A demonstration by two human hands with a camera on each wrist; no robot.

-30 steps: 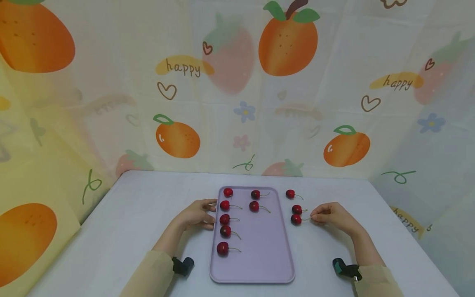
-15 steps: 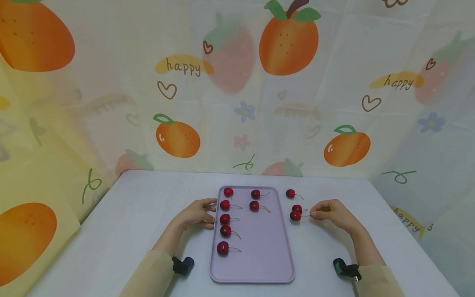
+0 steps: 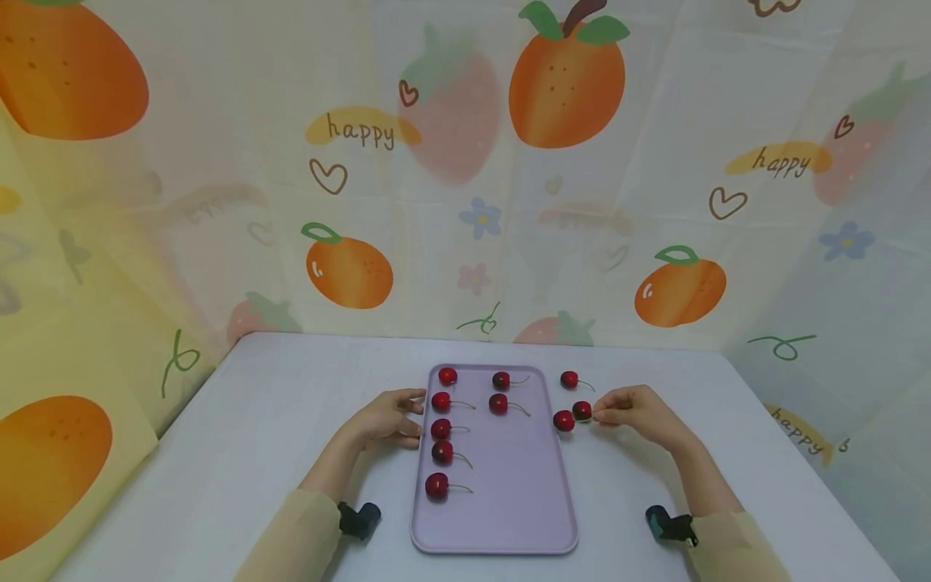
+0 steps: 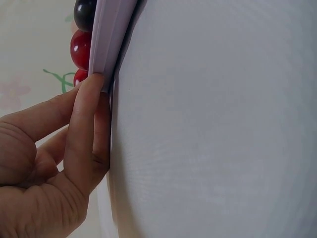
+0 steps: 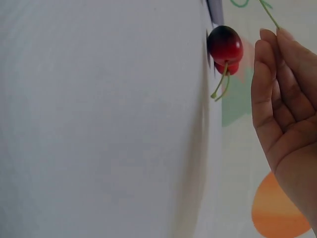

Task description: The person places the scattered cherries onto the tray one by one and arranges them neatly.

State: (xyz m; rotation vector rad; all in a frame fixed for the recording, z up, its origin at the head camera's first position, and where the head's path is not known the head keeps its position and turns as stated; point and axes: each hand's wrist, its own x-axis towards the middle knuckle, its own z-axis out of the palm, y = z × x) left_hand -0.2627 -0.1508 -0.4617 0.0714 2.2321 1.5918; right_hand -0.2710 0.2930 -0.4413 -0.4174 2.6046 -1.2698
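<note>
My right hand pinches a cherry by the tip of its green stem. That held cherry hangs at the right edge of the lilac tray; in the right wrist view its fruit is out of frame. Beside it another cherry lies on the table, partly close to my fingertips. My left hand rests against the tray's left side with relaxed fingers, a fingertip touching the rim. On the tray, several cherries form a left column, with a cherry among them, and two more stand at the upper right.
A further cherry lies on the white table to the right of the tray's far end. Behind the table hangs a fruit-printed cloth. Dark wrist cameras sit on both wrists.
My right hand has moved left and slightly away from me, lifting the pinched cherry from beside its neighbour to the tray's right edge. The left hand and the tray have stayed put.
</note>
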